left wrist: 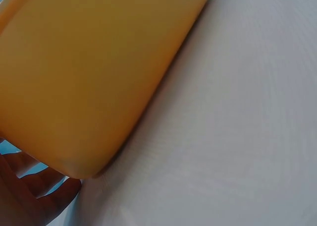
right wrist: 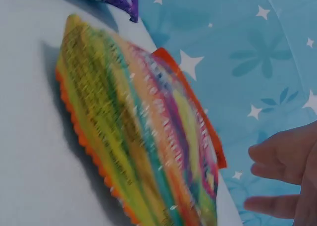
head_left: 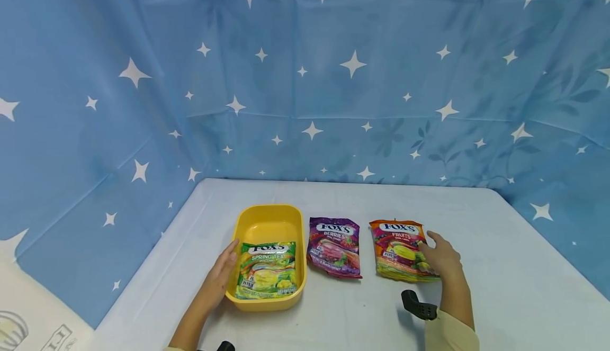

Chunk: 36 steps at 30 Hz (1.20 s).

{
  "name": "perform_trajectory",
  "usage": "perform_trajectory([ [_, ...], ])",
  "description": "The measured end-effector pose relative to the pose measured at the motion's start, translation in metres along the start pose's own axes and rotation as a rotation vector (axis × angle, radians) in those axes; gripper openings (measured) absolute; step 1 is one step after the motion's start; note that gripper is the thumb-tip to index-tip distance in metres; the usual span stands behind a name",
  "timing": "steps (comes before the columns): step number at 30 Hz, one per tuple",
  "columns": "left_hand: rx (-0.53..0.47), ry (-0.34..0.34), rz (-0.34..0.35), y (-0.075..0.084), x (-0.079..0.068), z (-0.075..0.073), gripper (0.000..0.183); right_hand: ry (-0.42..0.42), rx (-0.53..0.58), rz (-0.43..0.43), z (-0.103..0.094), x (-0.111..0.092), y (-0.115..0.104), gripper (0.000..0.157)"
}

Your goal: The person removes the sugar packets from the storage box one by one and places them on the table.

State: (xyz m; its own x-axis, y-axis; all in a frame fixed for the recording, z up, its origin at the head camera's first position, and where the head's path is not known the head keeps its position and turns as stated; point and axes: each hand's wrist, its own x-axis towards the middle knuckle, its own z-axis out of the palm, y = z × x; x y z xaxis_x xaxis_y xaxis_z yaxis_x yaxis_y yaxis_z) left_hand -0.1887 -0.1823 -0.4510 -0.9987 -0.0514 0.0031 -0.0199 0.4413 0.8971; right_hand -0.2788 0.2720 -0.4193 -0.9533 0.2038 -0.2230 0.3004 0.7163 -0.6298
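A yellow plastic tub point(head_left: 268, 305) stands on the table, with a green Fox's Spring Tea candy bag point(head_left: 267, 274) lying inside. My left hand point(head_left: 220, 277) is at the tub's left wall, its fingers stretched along the side. In the left wrist view, fingers point(left wrist: 57, 198) show at the corner of the tub point(left wrist: 94, 77). An orange-red Fox's Fruits candy bag point(head_left: 397, 250) lies to the right. Over that bag's right edge hovers my right hand point(head_left: 442, 255), holding nothing. The right wrist view shows its fingers point(right wrist: 277, 156) apart from the bag point(right wrist: 143, 132).
Between the tub and the Fruits bag lies a purple Fox's Berries candy bag point(head_left: 334, 248). The white tabletop point(head_left: 352, 319) extends to both sides. Behind it hangs a blue curtain point(head_left: 305, 86) with white stars.
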Motion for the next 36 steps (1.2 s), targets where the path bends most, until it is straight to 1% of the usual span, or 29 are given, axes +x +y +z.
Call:
perform_trajectory([
  [2,-0.001,-0.002,-0.004,0.000,0.000,0.000,0.056,0.045,0.008,-0.011,0.000,-0.002,-0.005,0.063],
  [4,-0.008,-0.004,-0.006,0.001,0.000,0.001,0.056,0.070,0.029,-0.055,0.002,-0.005,-0.016,0.064],
  [6,-0.012,-0.009,-0.010,0.001,0.000,0.001,0.057,0.069,0.063,-0.104,0.006,-0.010,-0.032,0.066],
  [8,-0.007,-0.013,-0.014,0.001,0.000,0.000,0.057,0.038,0.094,-0.165,0.014,-0.018,-0.050,0.068],
  [10,-0.004,-0.016,-0.016,0.001,0.000,0.000,0.058,-0.013,0.142,-0.233,0.027,-0.030,-0.071,0.068],
  [13,-0.003,-0.017,-0.017,0.000,0.000,0.000,0.058,-0.112,0.275,-0.320,0.052,-0.055,-0.105,0.069],
  [16,-0.002,-0.014,-0.014,0.000,0.000,0.000,0.059,-0.235,0.479,-0.394,0.081,-0.084,-0.138,0.068],
  [19,-0.004,-0.012,-0.008,0.001,0.000,0.001,0.061,-0.350,0.662,-0.439,0.106,-0.107,-0.160,0.068],
  [21,-0.003,-0.011,-0.006,0.002,0.000,0.002,0.061,-0.419,0.734,-0.433,0.119,-0.116,-0.167,0.069],
  [22,-0.005,-0.011,-0.003,0.002,0.000,0.002,0.061,-0.445,0.751,-0.412,0.125,-0.119,-0.169,0.070],
  [25,-0.006,-0.016,0.003,0.001,0.000,0.004,0.061,-0.487,0.727,-0.305,0.140,-0.122,-0.170,0.076],
  [29,-0.013,-0.023,0.010,-0.001,0.000,0.007,0.063,-0.502,0.685,-0.167,0.154,-0.117,-0.168,0.081],
  [32,-0.008,-0.018,0.014,0.000,0.000,0.006,0.063,-0.513,0.687,-0.133,0.156,-0.113,-0.168,0.081],
  [35,0.012,-0.014,0.006,0.002,-0.001,0.003,0.064,-0.563,0.757,-0.138,0.157,-0.110,-0.169,0.078],
  [36,0.017,-0.014,0.000,0.002,-0.002,0.002,0.064,-0.585,0.785,-0.154,0.158,-0.109,-0.169,0.077],
])
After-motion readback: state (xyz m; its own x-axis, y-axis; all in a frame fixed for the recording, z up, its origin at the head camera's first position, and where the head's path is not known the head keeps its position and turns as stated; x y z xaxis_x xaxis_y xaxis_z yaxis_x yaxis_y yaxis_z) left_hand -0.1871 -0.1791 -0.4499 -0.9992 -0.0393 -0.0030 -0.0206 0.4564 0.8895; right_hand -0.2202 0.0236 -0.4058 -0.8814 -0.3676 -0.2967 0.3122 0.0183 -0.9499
